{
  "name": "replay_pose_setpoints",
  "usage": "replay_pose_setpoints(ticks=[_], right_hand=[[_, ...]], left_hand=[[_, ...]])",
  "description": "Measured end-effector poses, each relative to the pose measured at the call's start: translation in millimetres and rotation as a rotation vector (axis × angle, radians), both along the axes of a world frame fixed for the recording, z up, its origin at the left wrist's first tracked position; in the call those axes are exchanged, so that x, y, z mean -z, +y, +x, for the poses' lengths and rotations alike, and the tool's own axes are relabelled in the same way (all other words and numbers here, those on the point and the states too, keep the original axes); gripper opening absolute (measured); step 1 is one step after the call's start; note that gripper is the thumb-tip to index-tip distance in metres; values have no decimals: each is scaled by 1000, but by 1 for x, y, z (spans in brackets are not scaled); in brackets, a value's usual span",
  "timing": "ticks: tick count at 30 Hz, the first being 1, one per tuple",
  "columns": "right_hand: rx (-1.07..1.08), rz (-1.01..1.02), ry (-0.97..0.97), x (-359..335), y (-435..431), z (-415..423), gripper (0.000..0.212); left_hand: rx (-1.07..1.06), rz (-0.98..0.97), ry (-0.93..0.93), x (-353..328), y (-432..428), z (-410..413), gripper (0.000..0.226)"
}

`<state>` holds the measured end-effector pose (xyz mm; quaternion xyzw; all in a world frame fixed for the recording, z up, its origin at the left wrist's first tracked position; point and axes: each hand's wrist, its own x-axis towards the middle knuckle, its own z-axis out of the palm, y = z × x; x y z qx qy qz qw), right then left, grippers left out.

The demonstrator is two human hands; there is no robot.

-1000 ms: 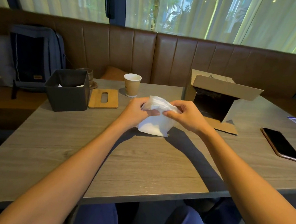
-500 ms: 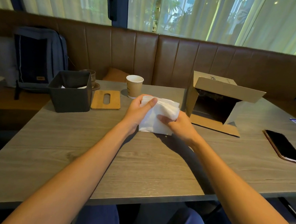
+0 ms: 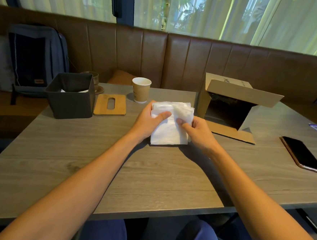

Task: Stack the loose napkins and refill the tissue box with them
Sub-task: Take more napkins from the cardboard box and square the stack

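A stack of white napkins (image 3: 167, 131) stands on edge on the grey wooden table (image 3: 150, 175), held from both sides. My left hand (image 3: 147, 122) grips its left side with the thumb across the front. On the right side my right hand (image 3: 197, 131) pinches it, thumb on the front sheet. The dark grey tissue box (image 3: 71, 97) sits open at the far left with some white napkin showing inside. Its wooden lid (image 3: 110, 105) with a slot lies flat beside it.
A paper cup (image 3: 141, 89) stands just behind the napkins. An open cardboard box (image 3: 235, 106) lies on its side at the right. A phone (image 3: 301, 154) rests near the right edge. A backpack (image 3: 36, 58) leans on the brown bench.
The crumpled napkins have been squared into a flatter upright stack. Both hands shifted to its sides, and the view has tilted slightly down.
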<state>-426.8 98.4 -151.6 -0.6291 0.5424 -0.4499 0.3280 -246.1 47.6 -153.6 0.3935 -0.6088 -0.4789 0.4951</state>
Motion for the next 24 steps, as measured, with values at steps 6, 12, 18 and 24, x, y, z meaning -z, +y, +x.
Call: replay_pose_setpoints(ticks=[6,12,18,24], right_hand=[[73,1,-193,1,-7,14,34],[212,-121,-202,1,-14,23,30],[305,-190,-134,6,-35,37,25],[291,-185,-130,-6,-78,44,19]], left_hand=[[-153,-129,-75,-7,0,-15,27],[-159,-74,-57,-7,-7,-10,8],[-239,16,-69,-6,-29,-6,28],[-171,181,-31,-6,-64,7,45]])
